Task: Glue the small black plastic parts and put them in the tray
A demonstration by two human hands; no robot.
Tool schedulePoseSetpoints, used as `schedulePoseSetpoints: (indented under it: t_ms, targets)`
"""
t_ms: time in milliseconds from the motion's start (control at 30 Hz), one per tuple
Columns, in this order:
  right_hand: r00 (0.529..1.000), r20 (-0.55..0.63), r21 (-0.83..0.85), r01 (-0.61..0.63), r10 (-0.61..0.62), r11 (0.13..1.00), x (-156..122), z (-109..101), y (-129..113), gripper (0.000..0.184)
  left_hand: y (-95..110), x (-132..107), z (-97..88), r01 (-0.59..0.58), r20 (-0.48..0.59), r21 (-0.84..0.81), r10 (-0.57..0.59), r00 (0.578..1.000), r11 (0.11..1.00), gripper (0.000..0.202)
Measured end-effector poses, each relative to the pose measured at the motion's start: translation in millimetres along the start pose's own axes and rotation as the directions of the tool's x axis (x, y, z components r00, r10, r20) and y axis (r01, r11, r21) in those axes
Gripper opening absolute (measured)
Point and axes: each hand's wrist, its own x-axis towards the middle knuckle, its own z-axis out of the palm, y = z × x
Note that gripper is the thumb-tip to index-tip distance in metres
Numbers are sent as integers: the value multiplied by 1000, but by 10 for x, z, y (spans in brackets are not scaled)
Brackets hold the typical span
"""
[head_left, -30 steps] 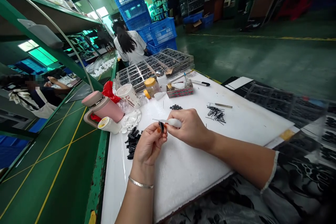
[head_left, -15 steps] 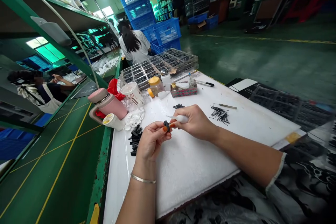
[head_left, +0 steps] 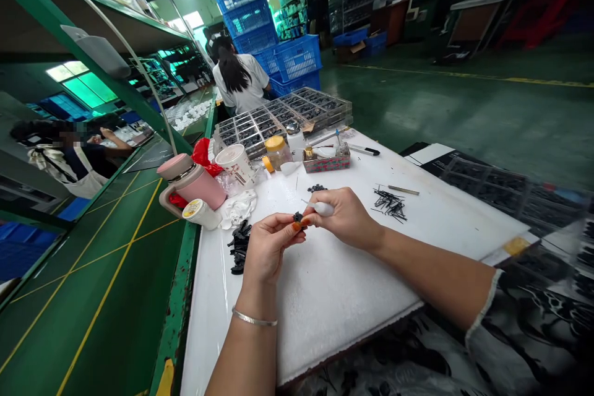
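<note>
Bench [head_left: 334, 297]: wht.
L hand [head_left: 269, 241]: pinched closed on blk part [head_left: 297, 216]; looks re-angled since.
R hand [head_left: 346, 215]: closed round wht applicator [head_left: 323, 209].
Work: mid-handling, I judge.

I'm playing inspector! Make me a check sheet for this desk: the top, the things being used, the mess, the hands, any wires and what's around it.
Surface: white tabletop, a few dark specks.
Things in use: small black piece; white thin-tipped tool; nearby, thin black sticks and chunky black pieces, both in loose piles.
Clutter: pink flask, white cup, yellow-lidded jar, red bag, bunched toward the far left.
Left hand: pinching the black piece.
Right hand: gripping the tool.
Cables: one pale cord or tube beside the green frame.
Surroundings: stacked blue crates; person in a white top.
</note>
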Motion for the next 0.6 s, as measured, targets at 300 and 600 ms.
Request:
schedulePoseSetpoints:
  t_ms: [300,600]
  targets:
    - [993,-32,186,-102,110,977,57,-53,82,30,34,-15,-2,-17,40,4,17,999,1000,24]
    - [991,-28,74,-127,129,989,98,-257,132,44,35,23,-83,-128,-93,87,136,986,988,25]
